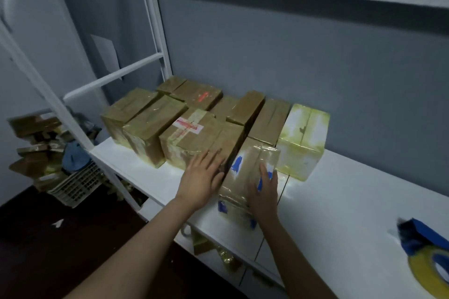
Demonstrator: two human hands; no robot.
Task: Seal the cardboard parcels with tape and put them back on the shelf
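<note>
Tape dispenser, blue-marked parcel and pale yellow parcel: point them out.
tape dispenser [420, 238]: head view, on its blue body.
blue-marked parcel [240, 182]: head view, on its top face.
pale yellow parcel [303, 126]: head view, on its top face.

No text, brand or number can be read anywhere. A white label on top of the middle parcel carries red print in a cross-like shape, too blurred to make out as letters or figures. A rear parcel bears a red smear on its top that may be a stamp or marking, equally illegible. The front parcel shows blue patches under its clear wrap, with no characters that can be told. A pale sheet of paper on the wall at the left shows no legible writing.
</note>
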